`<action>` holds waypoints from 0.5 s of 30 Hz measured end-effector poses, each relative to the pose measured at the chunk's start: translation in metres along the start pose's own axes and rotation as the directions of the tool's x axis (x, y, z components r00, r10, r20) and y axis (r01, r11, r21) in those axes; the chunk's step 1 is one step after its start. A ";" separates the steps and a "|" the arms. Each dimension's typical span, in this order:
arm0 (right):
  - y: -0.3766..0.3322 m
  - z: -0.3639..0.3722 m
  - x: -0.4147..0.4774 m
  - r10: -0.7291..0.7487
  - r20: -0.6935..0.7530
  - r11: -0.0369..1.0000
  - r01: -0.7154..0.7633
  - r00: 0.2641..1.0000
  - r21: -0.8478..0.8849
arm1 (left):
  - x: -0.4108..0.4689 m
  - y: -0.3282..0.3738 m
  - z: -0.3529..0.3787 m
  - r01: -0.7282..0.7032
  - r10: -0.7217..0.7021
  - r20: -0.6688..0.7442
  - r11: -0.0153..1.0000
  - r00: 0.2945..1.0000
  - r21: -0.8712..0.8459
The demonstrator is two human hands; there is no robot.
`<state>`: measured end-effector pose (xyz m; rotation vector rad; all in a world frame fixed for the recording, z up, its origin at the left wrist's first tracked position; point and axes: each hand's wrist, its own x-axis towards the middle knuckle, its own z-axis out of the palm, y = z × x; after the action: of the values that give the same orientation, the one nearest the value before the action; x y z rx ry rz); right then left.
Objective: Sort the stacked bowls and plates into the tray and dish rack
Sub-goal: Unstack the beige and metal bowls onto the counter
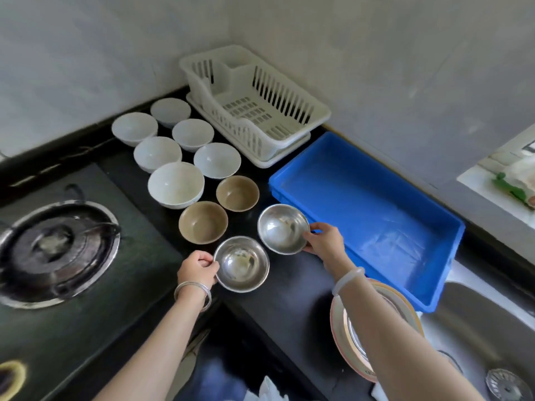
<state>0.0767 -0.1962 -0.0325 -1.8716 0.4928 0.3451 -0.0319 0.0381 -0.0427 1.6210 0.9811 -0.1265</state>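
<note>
Steel bowls [283, 228] — blue tray [428, 296] adj.

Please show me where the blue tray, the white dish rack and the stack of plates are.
blue tray [341, 175], head view, on its bare floor.
white dish rack [285, 104], head view, on its slotted right wall.
stack of plates [338, 337], head view, on the left rim.

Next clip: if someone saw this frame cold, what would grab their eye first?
Probably the bright blue tray, empty, on the right of the dark counter beside the white dish rack. Next, the two rows of bowls running away from the camera: white ones farthest, then two brown, then two steel. The left hand grips the near steel bowl and the right hand the other steel bowl.
</note>
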 end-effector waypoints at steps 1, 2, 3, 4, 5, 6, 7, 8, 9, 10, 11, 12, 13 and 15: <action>0.000 0.007 0.005 0.013 0.007 1.000 -0.013 1.000 -0.003 | 0.002 -0.001 -0.001 0.010 -0.010 -0.001 1.000 1.000 -0.003; 0.000 0.013 0.009 0.026 0.013 1.000 -0.026 1.000 -0.005 | 0.005 -0.001 -0.001 0.018 -0.018 -0.004 1.000 1.000 -0.006; -0.001 0.018 0.013 0.038 0.017 0.999 -0.038 0.999 -0.002 | 0.007 -0.001 -0.001 0.023 -0.023 -0.008 1.000 1.000 -0.008; -0.001 0.023 0.016 0.048 0.018 0.999 -0.048 0.999 0.002 | 0.008 -0.001 -0.001 0.027 -0.027 -0.010 1.000 1.000 -0.012; -0.002 0.026 0.019 0.055 0.016 0.998 -0.055 0.998 0.004 | 0.010 -0.001 -0.001 0.032 -0.032 -0.010 0.999 0.999 -0.017; -0.002 0.029 0.021 0.060 0.013 0.998 -0.060 0.998 0.002 | 0.012 -0.001 -0.001 0.036 -0.036 -0.009 0.999 0.999 -0.022; -0.002 0.031 0.023 0.064 0.013 0.998 -0.064 0.998 -0.005 | 0.013 -0.002 -0.001 0.038 -0.039 -0.009 0.999 0.999 -0.023; -0.001 0.033 0.025 0.069 0.014 0.998 -0.069 0.998 -0.014 | 0.015 -0.002 -0.001 0.041 -0.041 -0.009 0.999 0.999 -0.023; 0.001 0.035 0.026 0.073 0.017 0.997 -0.073 0.997 -0.025 | 0.016 -0.002 -0.001 0.045 -0.045 -0.009 0.999 0.999 -0.026; 0.002 0.036 0.028 0.077 0.021 0.997 -0.076 0.997 -0.033 | 0.017 -0.001 -0.001 0.049 -0.050 -0.010 0.998 0.999 -0.032; 0.004 0.037 0.029 0.080 0.024 0.996 -0.080 0.996 -0.034 | 0.018 -0.002 0.000 0.054 -0.054 -0.013 0.998 0.998 -0.039; 0.005 0.038 0.030 0.084 0.026 0.996 -0.083 0.996 -0.028 | 0.019 -0.002 0.000 0.056 -0.057 -0.017 0.998 0.998 -0.042; 0.005 0.039 0.030 0.088 0.026 0.996 -0.087 0.996 -0.022 | 0.019 -0.002 0.000 0.057 -0.058 -0.022 0.998 0.998 -0.041; 0.005 0.040 0.030 0.090 0.027 0.996 -0.090 0.996 -0.014 | 0.020 -0.003 0.000 0.057 -0.058 -0.029 0.998 0.998 -0.037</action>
<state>0.1003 -0.1648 -0.0646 -1.8585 0.5588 0.4344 -0.0208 0.0484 -0.0561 1.5665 1.0473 -0.1234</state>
